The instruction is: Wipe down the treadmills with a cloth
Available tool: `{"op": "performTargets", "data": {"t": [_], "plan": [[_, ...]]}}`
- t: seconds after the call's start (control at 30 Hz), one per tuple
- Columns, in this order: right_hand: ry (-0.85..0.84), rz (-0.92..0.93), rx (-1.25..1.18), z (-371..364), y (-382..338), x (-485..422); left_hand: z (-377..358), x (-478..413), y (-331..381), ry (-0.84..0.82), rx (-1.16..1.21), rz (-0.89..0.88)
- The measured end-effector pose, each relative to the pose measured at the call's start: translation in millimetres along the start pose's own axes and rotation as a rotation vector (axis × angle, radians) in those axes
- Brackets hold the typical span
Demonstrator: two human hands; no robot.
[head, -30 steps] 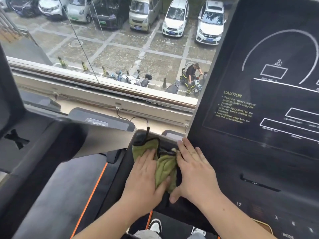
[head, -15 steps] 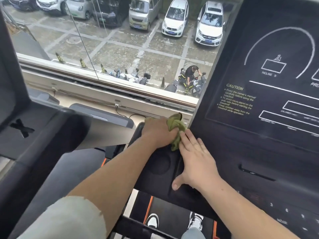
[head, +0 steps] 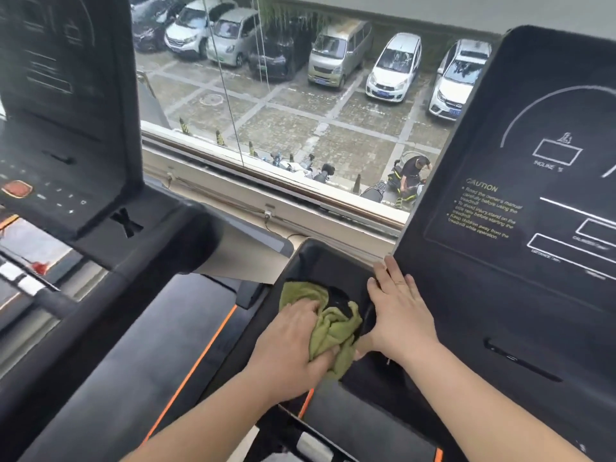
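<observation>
Cloth (head: 333,325), crumpled green terry, in left hand (head: 293,341), matte black treadmill tray (head: 320,261)

Your two bare forearms enter from the bottom of the view and angle in toward each other. Your left hand (head: 293,345) lies palm down with its fingers curled into the cloth (head: 333,328), and the thumb clamps the bunched fabric from the near side. Your right hand (head: 398,315) sits just beside it, flat and palm down. Its fingers are straight, close together and point away from you, and its thumb is spread out toward the left hand, right by the cloth.
</observation>
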State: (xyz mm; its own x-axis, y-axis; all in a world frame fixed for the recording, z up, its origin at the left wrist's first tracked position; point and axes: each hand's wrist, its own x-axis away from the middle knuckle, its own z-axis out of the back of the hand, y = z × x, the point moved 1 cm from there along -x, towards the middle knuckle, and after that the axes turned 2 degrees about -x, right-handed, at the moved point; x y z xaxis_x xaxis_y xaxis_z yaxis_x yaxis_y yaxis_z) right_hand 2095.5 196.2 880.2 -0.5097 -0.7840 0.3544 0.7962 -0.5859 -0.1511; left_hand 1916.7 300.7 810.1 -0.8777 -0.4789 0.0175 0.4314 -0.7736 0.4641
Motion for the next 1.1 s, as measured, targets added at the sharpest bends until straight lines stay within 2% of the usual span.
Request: {"op": "performTargets", "data": {"t": [0.13, 0.2, 0.33, 0.4, 0.57, 0.63, 0.73, 0.87, 0.97, 1.0, 1.1], "plan": [[0.078, 0.035, 0.072, 0, -4, 16, -1, -42, 28, 0.076, -0.099, 0.115], [0.094, 0.059, 0.069, -7, -8, 28, -6, -44, 45, 0.113, -0.076, 0.192], [-0.003, 0.098, -0.028, -9, -1, 35, -9, -7, 54, 0.150, 0.116, 0.304], [-0.004, 0.107, -0.002, -6, 0, 32, -7, 18, 55, 0.173, 0.177, 0.334], [0.034, 0.057, -0.021, -10, -5, 26, -10, 70, 71, 0.205, 0.161, 0.448], [0.005, 0.048, -0.055, -10, -4, 26, -10, 82, 73, 0.153, 0.366, 0.582], [-0.010, 0.043, -0.116, -10, 1, 32, -8, 94, 66, 0.228, 0.983, 0.785], [-0.003, 0.012, -0.133, -7, -1, 40, 27, 88, 48, 0.404, 1.093, 0.809], [0.026, 0.015, -0.047, 10, -12, 35, 70, 69, 28, 0.473, 1.046, 0.737], [0.036, 0.027, -0.051, 15, -16, 31, 84, 64, 22, 0.481, 0.956, 0.678], [-0.037, 0.071, -0.110, 21, -28, 12, 113, 54, 10, 0.506, 0.468, 0.506]]}}
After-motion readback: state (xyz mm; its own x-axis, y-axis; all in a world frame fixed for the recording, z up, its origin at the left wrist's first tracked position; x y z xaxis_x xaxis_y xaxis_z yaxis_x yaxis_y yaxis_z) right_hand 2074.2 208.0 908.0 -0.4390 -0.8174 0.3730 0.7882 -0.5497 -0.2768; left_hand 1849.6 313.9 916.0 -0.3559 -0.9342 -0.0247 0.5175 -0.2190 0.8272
